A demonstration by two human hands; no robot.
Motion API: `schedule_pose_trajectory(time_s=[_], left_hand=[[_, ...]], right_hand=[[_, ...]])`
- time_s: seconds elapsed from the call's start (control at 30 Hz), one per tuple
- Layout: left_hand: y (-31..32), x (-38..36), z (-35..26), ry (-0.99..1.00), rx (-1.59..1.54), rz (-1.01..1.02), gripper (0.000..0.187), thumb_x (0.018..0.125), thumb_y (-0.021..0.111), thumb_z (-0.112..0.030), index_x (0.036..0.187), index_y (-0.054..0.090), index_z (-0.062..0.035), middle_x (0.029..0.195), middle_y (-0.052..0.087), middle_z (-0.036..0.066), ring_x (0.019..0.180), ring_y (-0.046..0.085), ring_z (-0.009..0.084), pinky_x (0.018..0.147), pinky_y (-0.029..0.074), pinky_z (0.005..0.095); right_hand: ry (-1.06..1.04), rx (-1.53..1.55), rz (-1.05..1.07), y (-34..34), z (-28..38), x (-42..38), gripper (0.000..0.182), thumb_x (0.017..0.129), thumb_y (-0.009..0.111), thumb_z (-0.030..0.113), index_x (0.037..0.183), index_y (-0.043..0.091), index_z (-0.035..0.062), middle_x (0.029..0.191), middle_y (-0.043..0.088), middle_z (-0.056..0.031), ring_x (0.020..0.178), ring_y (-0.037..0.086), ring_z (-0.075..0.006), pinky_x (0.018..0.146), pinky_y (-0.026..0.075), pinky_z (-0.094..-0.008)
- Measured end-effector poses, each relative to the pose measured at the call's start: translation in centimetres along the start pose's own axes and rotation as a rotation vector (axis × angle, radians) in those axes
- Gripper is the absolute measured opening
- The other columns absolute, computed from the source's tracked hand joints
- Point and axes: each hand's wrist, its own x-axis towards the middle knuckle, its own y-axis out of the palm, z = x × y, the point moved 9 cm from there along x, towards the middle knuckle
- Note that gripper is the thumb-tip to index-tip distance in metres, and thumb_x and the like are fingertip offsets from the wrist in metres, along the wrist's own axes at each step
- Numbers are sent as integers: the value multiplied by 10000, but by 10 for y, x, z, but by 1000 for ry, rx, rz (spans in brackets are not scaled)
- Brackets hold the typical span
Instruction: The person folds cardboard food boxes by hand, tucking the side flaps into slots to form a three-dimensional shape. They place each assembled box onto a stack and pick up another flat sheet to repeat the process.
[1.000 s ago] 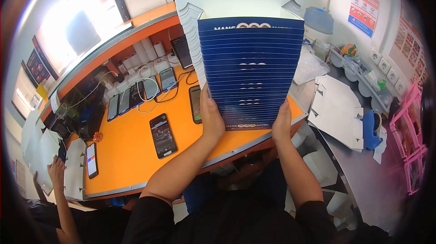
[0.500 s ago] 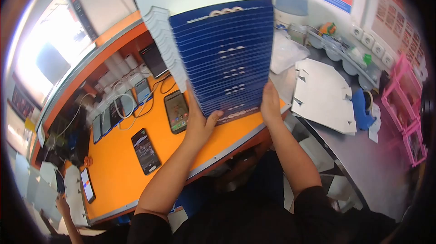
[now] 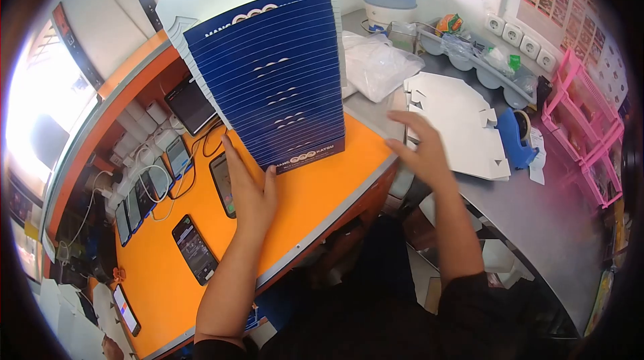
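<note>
A tall stack of nested blue cardboard food boxes [image 3: 275, 85], white inside with lids up, stands on the orange table [image 3: 349, 172]. Lettering ending in "KATSU" shows on the lowest front. My left hand [image 3: 251, 196] is at the stack's lower left, its fingers stretched out and thumb apart, the thumb by the bottom corner. Off to the right, my right hand [image 3: 426, 155] is apart from the stack, fingers spread and holding nothing. It hovers by the near left edge of some flat white cardboard blanks [image 3: 459, 129], which lie on the metal counter [image 3: 530, 226].
Left of the stack lie a phone [image 3: 194, 249], another phone [image 3: 127, 310] and a partly hidden phone [image 3: 221, 182]. Cables and paper rolls [image 3: 137, 115] line the back. A blue tape dispenser [image 3: 520, 142], plastic bag [image 3: 379, 65] and pink rack [image 3: 583, 118] are at right.
The stack has gone from being held between both hands to standing on the table. My right hand has let go and moved right, toward the white cardboard. The view has shifted.
</note>
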Motion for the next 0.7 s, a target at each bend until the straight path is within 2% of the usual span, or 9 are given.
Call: schedule_pose_trajectory(time_s=[0.03,0.17,0.43,0.57,0.67,0.7], left_hand=[[-4,-1,-8,29,8,-20,1002,926,670,-48,1643,-25,30,1697,126,310,1574,174,465,1268,201,507],[-1,-10,-33,147,-110,-5,997,893,666,-71,1650,22,0,1711,55,301,1590,114,459,1271,178,521],[-17,-17,-45,221,-41,-109,966,877,656,-81,1653,82,-41,1718,27,295,1592,79,476,1269,161,550],[-8,-15,-42,212,-48,-10,924,877,659,-65,1657,164,-71,1723,-5,289,1595,53,478,1266,171,553],[2,-16,-51,258,31,69,887,868,666,-46,1653,255,-91,1727,-38,281,1595,36,476,1265,187,548],[3,-17,-47,259,51,78,875,864,669,-40,1648,284,-96,1728,-47,277,1595,32,475,1265,194,544]], right_hand=[[-23,-135,-12,-20,-4,-6,597,774,888,220,1313,677,73,1406,640,-146,1350,554,-340,1159,411,-446],[161,-367,280,-42,-52,-30,678,625,969,297,1231,713,130,1492,557,-149,1456,392,-417,1205,354,-497],[134,-285,373,-33,-74,-27,522,668,949,255,1128,734,133,1444,590,-137,1433,417,-396,1191,363,-479],[134,-245,377,-37,-76,-23,394,740,906,248,1090,765,132,1431,608,-129,1407,446,-377,1190,360,-473],[39,-136,341,-43,-74,-21,299,857,807,261,1115,769,113,1297,684,-167,1259,575,-374,1107,438,-448],[83,-201,301,-47,-74,-21,270,889,760,261,1104,762,98,1224,699,-178,1180,608,-379,1048,467,-453]])
